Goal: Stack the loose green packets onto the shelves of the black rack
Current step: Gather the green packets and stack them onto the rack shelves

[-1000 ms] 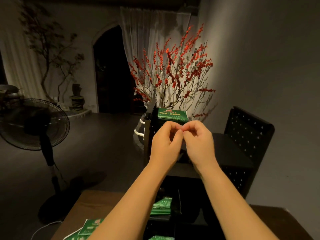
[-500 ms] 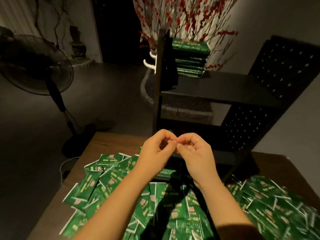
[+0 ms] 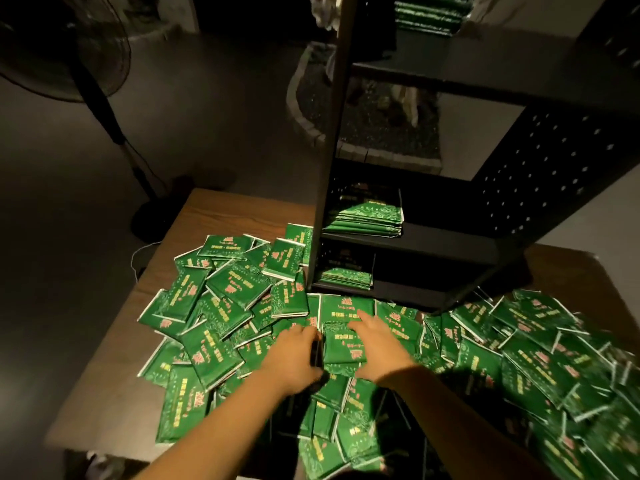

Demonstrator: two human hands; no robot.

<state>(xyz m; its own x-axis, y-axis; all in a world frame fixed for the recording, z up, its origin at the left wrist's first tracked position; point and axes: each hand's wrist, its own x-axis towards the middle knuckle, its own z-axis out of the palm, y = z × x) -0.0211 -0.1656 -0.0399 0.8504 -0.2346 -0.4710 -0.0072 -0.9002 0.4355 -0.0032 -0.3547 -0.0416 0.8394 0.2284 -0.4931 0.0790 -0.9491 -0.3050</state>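
Both hands — left hand [image 3: 294,355], right hand [image 3: 379,344] — on loose green packets [image 3: 344,348]

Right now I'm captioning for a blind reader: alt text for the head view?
Two bare hands, left hand and right hand, reach into loose green packets heaped on a wooden table. Behind stands a black rack with small packet stacks on its shelves.
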